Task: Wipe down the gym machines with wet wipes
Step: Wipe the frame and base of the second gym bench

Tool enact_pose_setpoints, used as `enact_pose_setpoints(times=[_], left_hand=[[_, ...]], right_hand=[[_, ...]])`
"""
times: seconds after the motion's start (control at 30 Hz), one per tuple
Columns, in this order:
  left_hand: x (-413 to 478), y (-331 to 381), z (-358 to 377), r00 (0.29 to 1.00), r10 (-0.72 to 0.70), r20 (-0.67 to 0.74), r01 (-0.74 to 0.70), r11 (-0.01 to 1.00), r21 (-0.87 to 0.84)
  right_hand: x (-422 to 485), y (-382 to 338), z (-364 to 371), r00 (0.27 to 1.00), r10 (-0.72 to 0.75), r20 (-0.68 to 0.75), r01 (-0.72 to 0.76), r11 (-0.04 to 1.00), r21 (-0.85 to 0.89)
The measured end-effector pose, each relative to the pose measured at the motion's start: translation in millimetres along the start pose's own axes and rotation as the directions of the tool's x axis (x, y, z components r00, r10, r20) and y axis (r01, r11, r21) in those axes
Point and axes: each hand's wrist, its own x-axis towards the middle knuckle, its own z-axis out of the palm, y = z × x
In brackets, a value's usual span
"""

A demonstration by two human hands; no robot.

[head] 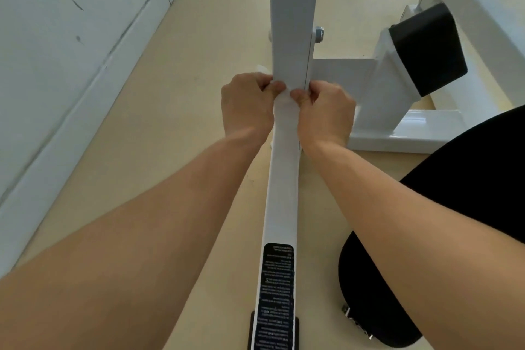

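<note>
Left grip: the left grip [247,102] is curled, its thumb pinching the white wet wipe [285,106] against the left edge of the post.
Right grip: the right grip [326,111] is curled the same way on the right edge; its thumb presses the wipe just beside the left thumb.
Wipe: it lies on the near face of the post, between and under both thumbs. Where its edges end against the white metal is hard to tell.
Post: the white flat-faced metal upright of the gym machine [292,23] runs up out of view. Lower down it carries a long black printed label [277,293].
Frame: a white metal base beam [397,128] rests on the floor to the right, with a black block-shaped cap [429,48] above it and a silver bolt [318,34] on the post's side.
Surroundings: beige floor [199,94], white wall [56,37] to the left, black-clad knee [468,179] and black shoe [369,293] to the right.
</note>
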Motion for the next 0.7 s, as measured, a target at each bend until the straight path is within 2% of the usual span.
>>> enact_pose_setpoints(times=[0.1,0.2,0.37,0.7], left_hand=[[2,11,-5,0.993,0.067,-0.099,-0.073,0.996,-0.055],[3,12,-1,0.995,0.062,-0.078,-0.066,0.996,-0.052],[3,-8,12,1.000,0.013,-0.004,-0.013,1.000,-0.029],[-2,-50,37,0.993,-0.081,0.082,0.083,0.996,-0.015]], right_hand=[[6,-9,-7,0.991,-0.093,-0.091,0.097,0.994,0.041],[8,-15,-10,0.982,-0.133,-0.135,0.142,0.988,0.057],[4,0,-2,0.985,-0.163,-0.060,0.164,0.987,0.001],[-7,41,26,0.990,0.011,0.140,0.010,0.989,-0.149]])
